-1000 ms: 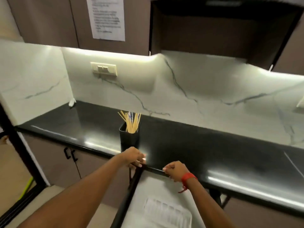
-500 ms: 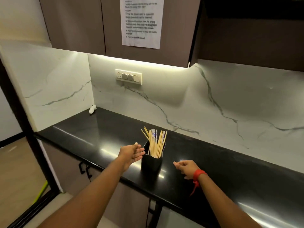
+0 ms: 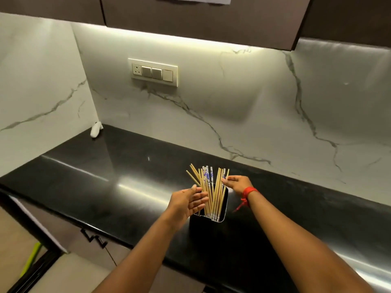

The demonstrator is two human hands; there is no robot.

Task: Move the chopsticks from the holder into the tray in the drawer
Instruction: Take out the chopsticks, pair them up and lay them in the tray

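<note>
A black square holder (image 3: 208, 226) stands near the front edge of the black countertop (image 3: 127, 187). Several chopsticks (image 3: 213, 189) stand fanned out in it, most plain bamboo, a few white with blue flowers. My left hand (image 3: 188, 203) is at the bundle's left side, palm toward it, fingers spread and touching the sticks. My right hand (image 3: 237, 182), with a red thread on the wrist, reaches the bundle's right side, its fingertips against the upper ends. Neither hand has closed around the sticks. The drawer and its tray are out of view.
A marble backsplash rises behind the counter, with a switch plate (image 3: 153, 72). A small white object (image 3: 95, 129) lies in the back left corner. Cabinet doors with black handles (image 3: 93, 240) sit below the counter's front edge. Dark upper cabinets hang overhead.
Both hands left the drawer's front edge and rose to the holder. They closed in from either side and now touch the chopsticks. The view tilted up, and the drawer dropped out of sight.
</note>
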